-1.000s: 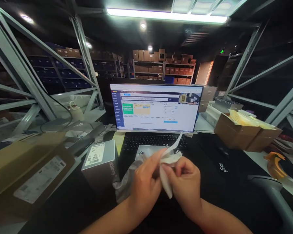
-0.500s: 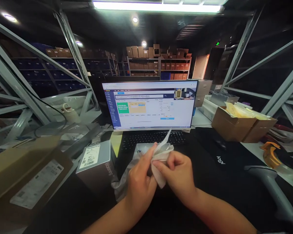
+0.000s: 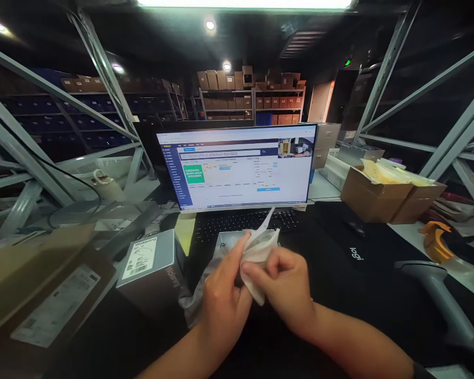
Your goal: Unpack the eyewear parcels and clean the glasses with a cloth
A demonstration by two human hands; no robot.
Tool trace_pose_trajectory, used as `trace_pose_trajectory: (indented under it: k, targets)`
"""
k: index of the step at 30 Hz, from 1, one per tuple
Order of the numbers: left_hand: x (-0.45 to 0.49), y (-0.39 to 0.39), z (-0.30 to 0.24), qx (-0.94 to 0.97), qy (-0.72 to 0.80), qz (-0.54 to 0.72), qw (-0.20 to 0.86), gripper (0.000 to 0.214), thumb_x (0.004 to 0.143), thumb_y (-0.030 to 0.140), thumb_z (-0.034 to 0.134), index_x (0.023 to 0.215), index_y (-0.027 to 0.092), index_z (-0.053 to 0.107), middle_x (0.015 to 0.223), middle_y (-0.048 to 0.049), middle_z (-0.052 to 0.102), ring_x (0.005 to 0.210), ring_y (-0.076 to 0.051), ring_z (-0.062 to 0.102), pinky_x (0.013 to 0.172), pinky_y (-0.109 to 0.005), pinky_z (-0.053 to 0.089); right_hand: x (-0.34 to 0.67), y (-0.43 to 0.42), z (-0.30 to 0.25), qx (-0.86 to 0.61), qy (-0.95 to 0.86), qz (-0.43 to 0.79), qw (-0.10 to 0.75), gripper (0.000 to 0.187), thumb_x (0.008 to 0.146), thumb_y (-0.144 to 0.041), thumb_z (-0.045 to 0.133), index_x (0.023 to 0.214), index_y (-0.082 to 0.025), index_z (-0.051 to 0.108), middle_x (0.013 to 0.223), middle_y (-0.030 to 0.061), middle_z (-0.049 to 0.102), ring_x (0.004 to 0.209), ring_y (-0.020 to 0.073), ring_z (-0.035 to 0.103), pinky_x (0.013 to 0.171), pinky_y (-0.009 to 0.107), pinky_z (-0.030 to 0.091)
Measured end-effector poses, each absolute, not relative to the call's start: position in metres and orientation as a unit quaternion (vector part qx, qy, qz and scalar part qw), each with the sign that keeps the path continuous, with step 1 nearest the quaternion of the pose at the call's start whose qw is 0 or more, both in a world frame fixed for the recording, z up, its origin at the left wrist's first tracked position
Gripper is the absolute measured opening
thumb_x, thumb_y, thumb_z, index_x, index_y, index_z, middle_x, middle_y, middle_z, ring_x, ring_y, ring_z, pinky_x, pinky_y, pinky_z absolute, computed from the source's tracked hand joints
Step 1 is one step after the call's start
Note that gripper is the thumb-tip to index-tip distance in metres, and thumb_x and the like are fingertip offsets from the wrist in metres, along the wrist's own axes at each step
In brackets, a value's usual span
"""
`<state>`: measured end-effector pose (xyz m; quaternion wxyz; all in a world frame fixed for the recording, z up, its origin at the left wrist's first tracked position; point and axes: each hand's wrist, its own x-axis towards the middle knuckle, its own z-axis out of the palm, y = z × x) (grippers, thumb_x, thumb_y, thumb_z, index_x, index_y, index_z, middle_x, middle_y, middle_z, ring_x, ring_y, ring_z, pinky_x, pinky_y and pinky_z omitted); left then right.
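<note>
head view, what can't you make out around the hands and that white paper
Head view only:
white paper: any print is hidden; it is crumpled between the left hand and right hand, which cover it.
monitor: text too small to read.
grey box: label print blurred.
cardboard box: cut off by the left edge.

**Occluded, cropped and illegible zones, head view.**
I cannot read the monitor (image 3: 237,166) text: too small. The left hand (image 3: 221,302) and right hand (image 3: 286,295) cover the middle of the white wrapper (image 3: 257,251), so I cannot tell what it encloses. The wrapper in turn hides most of the small grey tray (image 3: 227,239) and the near edge of the keyboard (image 3: 237,222). The brown carton (image 3: 35,284) at left is blurred and cut by the frame edge, its label unreadable. The handheld scanner (image 3: 438,300) is cut by the right edge. Both forearms are cropped at the bottom edge.
</note>
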<state>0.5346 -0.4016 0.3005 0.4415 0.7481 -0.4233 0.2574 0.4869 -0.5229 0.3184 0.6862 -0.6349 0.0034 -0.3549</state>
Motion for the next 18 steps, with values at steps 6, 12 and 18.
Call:
trace_pose_trajectory:
  k: [6,12,18]
  targets:
    - [0.534,-0.411,0.3,0.72,-0.478,0.283,0.417,0.067,0.091,0.006,0.054,0.153,0.026,0.037,0.146,-0.0033,0.056,0.132,-0.017,0.056,0.115,-0.027,0.042,0.492,-0.555,0.346,-0.431,0.014,-0.259,0.864,0.064,0.057,-0.028,0.092,0.054,-0.02,0.029,0.052,-0.0068,0.047,0.051,0.0066,0.039,0.05,0.019,0.035]
    - [0.545,-0.403,0.311,0.737,-0.454,0.186,0.464,0.061,0.092,0.01,0.056,0.148,0.031,0.044,0.148,-0.0002,0.055,0.135,-0.018,0.054,0.118,-0.033,0.04,0.503,-0.579,0.343,-0.481,0.022,-0.291,0.827,0.065,0.064,-0.035,0.091,0.055,-0.02,0.029,0.052,-0.0091,0.034,0.052,0.0065,0.03,0.051,0.019,0.03]
    - [0.558,-0.385,0.336,0.752,-0.424,0.158,0.479,0.047,0.092,0.018,0.061,0.135,0.037,0.057,0.139,0.0042,0.063,0.132,-0.021,0.057,0.125,-0.05,0.027,0.482,-0.632,0.354,-0.586,0.031,-0.548,0.596,0.047,0.081,-0.034,0.081,0.064,-0.022,0.038,0.058,-0.0072,0.045,0.054,0.0093,0.044,0.054,0.022,0.036]
